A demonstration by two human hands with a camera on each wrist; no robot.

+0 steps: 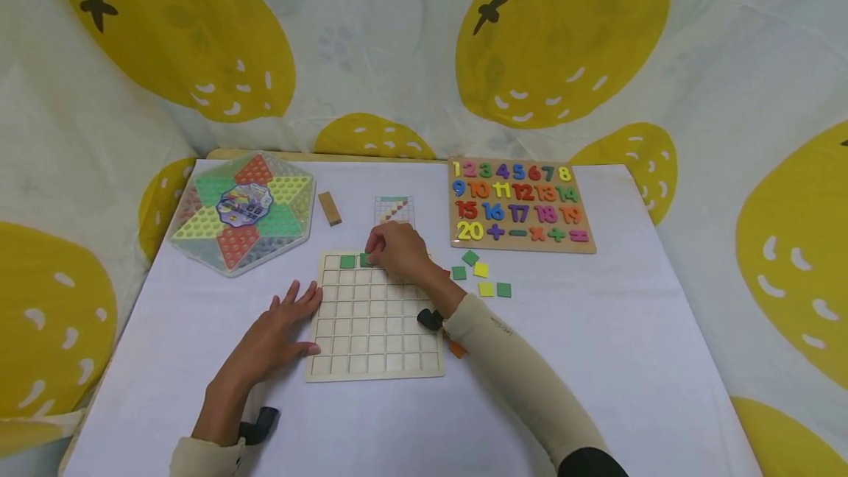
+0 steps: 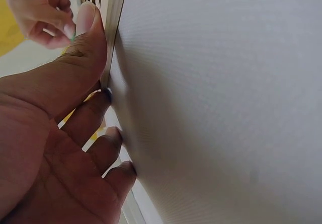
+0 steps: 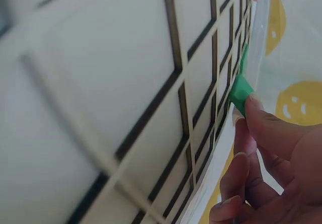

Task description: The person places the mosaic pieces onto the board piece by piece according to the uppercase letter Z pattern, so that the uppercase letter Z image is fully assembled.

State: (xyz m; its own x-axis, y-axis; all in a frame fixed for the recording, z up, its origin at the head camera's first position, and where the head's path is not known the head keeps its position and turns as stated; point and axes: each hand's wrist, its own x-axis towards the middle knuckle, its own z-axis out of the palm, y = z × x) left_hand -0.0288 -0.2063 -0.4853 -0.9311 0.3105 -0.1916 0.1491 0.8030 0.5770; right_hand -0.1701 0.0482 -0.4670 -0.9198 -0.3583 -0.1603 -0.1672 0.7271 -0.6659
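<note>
A square wooden grid board (image 1: 369,326) lies on the white-covered table. Near its far left corner, one green square tile (image 1: 347,262) sits in a cell of the far row. Just right of that tile, my right hand (image 1: 400,250) pinches a second green tile (image 3: 240,89) between thumb and finger, tilted against the grid in the right wrist view. My left hand (image 1: 274,330) rests at the board's left edge, fingers spread; in the left wrist view its thumb (image 2: 90,38) lies along the board's side.
Several loose green and yellow tiles (image 1: 486,289) lie right of the board, and an orange piece (image 1: 457,350) is partly under the right sleeve. Behind are a small pattern card (image 1: 394,206), a wooden block (image 1: 329,208), a hexagonal checkers set (image 1: 278,230) and a number puzzle (image 1: 523,205).
</note>
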